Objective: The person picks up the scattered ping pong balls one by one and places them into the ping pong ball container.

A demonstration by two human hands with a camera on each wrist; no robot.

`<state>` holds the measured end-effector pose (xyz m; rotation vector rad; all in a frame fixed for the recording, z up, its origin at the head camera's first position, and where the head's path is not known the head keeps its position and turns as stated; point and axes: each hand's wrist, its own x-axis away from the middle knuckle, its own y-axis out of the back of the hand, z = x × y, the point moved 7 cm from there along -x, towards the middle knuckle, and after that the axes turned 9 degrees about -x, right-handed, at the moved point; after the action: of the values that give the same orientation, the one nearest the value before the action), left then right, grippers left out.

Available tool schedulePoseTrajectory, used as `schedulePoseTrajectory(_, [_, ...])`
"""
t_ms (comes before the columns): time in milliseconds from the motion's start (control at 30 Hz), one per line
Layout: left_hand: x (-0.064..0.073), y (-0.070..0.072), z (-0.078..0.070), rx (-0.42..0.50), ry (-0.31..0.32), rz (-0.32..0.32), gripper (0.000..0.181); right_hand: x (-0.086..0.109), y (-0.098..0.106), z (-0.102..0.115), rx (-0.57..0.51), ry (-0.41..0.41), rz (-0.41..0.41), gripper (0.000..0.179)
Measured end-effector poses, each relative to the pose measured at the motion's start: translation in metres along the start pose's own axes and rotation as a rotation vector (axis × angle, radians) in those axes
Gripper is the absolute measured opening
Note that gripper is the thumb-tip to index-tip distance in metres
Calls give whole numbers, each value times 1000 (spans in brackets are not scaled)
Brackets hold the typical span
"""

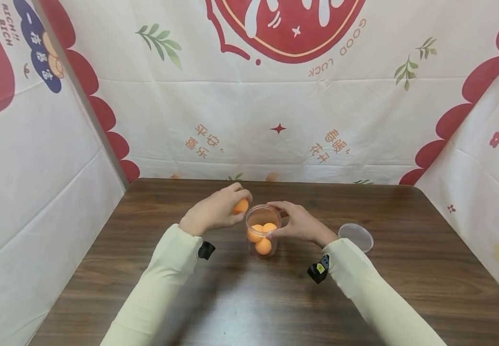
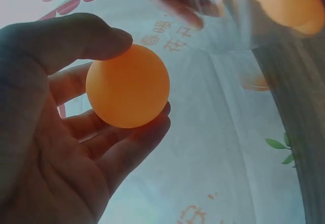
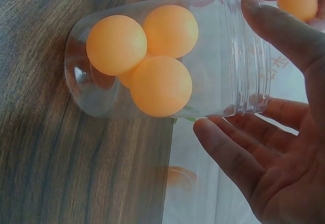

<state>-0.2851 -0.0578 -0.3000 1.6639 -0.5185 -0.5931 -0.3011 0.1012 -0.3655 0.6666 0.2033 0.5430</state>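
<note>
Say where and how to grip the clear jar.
Probably by the threaded neck, from the right, where the right hand is: the clear jar stands upright, its round neck suits opposed thumb and fingers, and the held orange ball is on the left.

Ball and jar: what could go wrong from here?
1. The left hand pinches the orange ball beside the open jar, not over it; a slip might send it rolling across the table.
2. The right hand holds the jar near its rim; a knock there could tip it, spilling the balls inside.
</note>
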Motion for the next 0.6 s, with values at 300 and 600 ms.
schedulePoseTrajectory(300, [-20,11,-9,16,-36,-1,28,1,0,1,-19,1,7,85])
schedulePoseTrajectory(600, [-36,-2,-16,-2,-71,53,25,0,0,0,-8,0,10,84])
